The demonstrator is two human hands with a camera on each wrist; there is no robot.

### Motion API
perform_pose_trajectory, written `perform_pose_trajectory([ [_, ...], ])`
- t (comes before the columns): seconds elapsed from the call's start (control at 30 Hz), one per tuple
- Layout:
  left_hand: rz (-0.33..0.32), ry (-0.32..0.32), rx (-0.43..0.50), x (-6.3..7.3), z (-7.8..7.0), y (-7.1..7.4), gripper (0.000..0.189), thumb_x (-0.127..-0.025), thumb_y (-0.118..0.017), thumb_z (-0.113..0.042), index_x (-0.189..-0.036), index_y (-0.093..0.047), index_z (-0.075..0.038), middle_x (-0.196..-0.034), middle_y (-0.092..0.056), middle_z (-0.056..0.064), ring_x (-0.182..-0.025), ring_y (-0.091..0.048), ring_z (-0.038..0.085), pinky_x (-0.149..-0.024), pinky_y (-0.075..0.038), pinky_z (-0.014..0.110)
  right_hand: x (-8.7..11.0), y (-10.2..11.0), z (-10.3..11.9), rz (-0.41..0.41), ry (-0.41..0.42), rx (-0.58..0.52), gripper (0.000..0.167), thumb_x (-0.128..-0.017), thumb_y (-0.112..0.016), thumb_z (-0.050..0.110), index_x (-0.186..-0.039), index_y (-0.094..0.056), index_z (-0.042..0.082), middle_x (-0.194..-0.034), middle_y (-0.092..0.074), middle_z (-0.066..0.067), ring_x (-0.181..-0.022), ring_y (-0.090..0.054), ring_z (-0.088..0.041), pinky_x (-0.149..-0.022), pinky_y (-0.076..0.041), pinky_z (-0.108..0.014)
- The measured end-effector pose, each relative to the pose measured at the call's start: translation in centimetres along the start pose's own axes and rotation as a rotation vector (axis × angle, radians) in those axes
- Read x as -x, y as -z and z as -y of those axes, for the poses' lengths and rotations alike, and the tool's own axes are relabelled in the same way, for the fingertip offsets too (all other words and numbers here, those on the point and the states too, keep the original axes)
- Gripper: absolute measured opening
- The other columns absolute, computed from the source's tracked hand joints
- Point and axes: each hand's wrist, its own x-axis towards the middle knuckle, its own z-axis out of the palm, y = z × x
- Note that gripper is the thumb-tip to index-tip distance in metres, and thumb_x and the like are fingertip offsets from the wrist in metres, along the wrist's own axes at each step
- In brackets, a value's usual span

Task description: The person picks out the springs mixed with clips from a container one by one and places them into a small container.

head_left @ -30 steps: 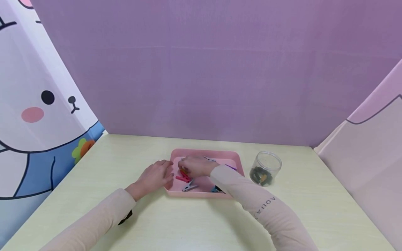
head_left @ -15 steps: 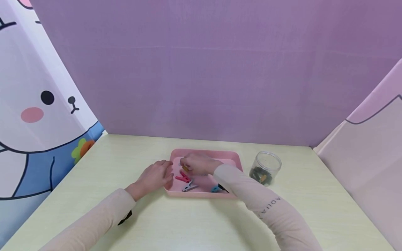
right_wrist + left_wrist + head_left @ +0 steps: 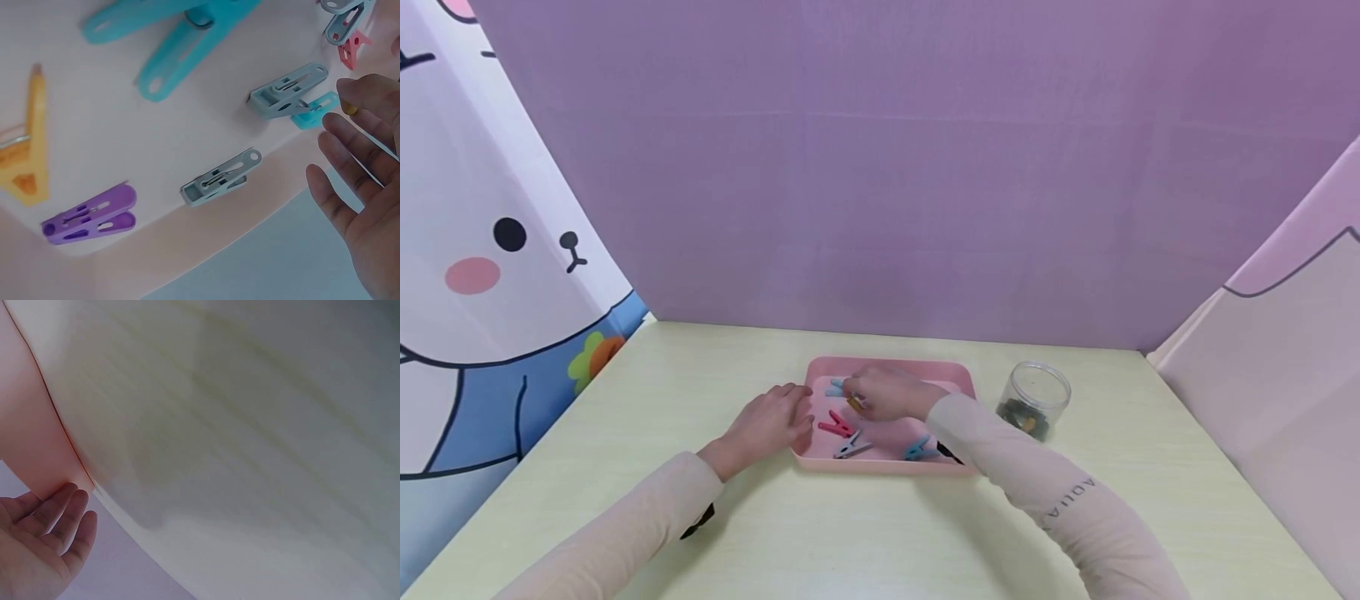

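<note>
My left hand (image 3: 771, 423) lies at the left rim of the pink tray (image 3: 880, 467). In the left wrist view its loosely bent fingers (image 3: 74, 503) meet the tray's corner. Over the back of the tray, my right hand (image 3: 883, 392) pinches a small yellow-brown piece (image 3: 855, 403) between thumb and fingers; its kind is mostly hidden. Clothespins lie around it: light blue (image 3: 835, 388), pink (image 3: 837, 425), grey (image 3: 852, 446) and teal (image 3: 917, 449). The right wrist view also shows a purple clothespin (image 3: 90, 214) and a yellow one (image 3: 28, 150) farther along the tray floor.
Right of the tray stands an uncovered clear jar (image 3: 1037, 387) with dark pieces and a tan one at its bottom. The pale wooden table (image 3: 850, 533) ends at a purple cloth (image 3: 880, 167) behind; patterned cloths hang on both sides.
My right hand has drawn a little to the right with the yellow-brown piece, away from the pink clothespin. The light blue clothespin now shows beside its fingers. My left hand stays in place.
</note>
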Motion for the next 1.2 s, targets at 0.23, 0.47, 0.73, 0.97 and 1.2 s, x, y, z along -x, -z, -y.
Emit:
perform_pose_trajectory([
  [0.23,0.001,0.007,0.008,-0.1,-0.1,0.0,0.051,-0.083,-0.062,-0.032,-0.123,-0.052,-0.003,-0.122,-0.056,0.014,-0.111,-0.054,0.029,-0.092,-0.047,0.044,1.4,0.3,-0.3,0.009,-0.015,0.003,0.018,-0.084,-0.063,0.015,-0.102,-0.063,0.011,-0.087,-0.062,0.005,-0.075,-0.052,-0.007,-0.070,-0.048,-0.015],
  [0.47,0.005,0.025,0.016,-0.1,-0.3,0.0,0.050,-0.082,-0.063,-0.031,-0.123,-0.052,-0.004,-0.122,-0.056,0.013,-0.110,-0.054,0.029,-0.091,-0.048,0.044,3.0,0.5,-0.7,-0.012,0.008,0.026,0.020,-0.084,-0.065,0.020,-0.101,-0.064,0.011,-0.085,-0.062,0.002,-0.074,-0.050,-0.007,-0.070,-0.047,-0.018],
  [0.73,0.001,0.024,0.027,-0.1,-0.3,0.0,0.050,-0.082,-0.063,-0.031,-0.123,-0.052,-0.003,-0.121,-0.057,0.013,-0.107,-0.055,0.028,-0.089,-0.049,0.043,4.5,0.7,-1.4,0.003,-0.045,0.027,0.020,-0.082,-0.066,0.015,-0.102,-0.063,0.012,-0.091,-0.062,0.003,-0.081,-0.052,-0.010,-0.075,-0.048,-0.022],
  [0.97,-0.001,0.018,0.030,0.0,-0.3,-0.1,0.050,-0.082,-0.063,-0.031,-0.122,-0.052,-0.003,-0.121,-0.056,0.013,-0.110,-0.054,0.029,-0.091,-0.048,0.044,5.9,0.8,-2.0,-0.037,-0.063,-0.010,0.022,-0.080,-0.067,0.013,-0.102,-0.064,0.010,-0.094,-0.062,0.001,-0.086,-0.057,-0.018,-0.075,-0.049,-0.023],
  [1.2,-0.010,0.010,0.022,0.0,-0.1,-0.1,0.049,-0.083,-0.062,-0.030,-0.122,-0.052,-0.003,-0.121,-0.057,0.013,-0.109,-0.054,0.029,-0.091,-0.048,0.044,7.4,1.0,-3.0,-0.072,-0.088,0.059,0.015,-0.079,-0.068,0.015,-0.094,-0.063,0.014,-0.087,-0.061,0.006,-0.081,-0.057,-0.014,-0.068,-0.047,-0.022],
])
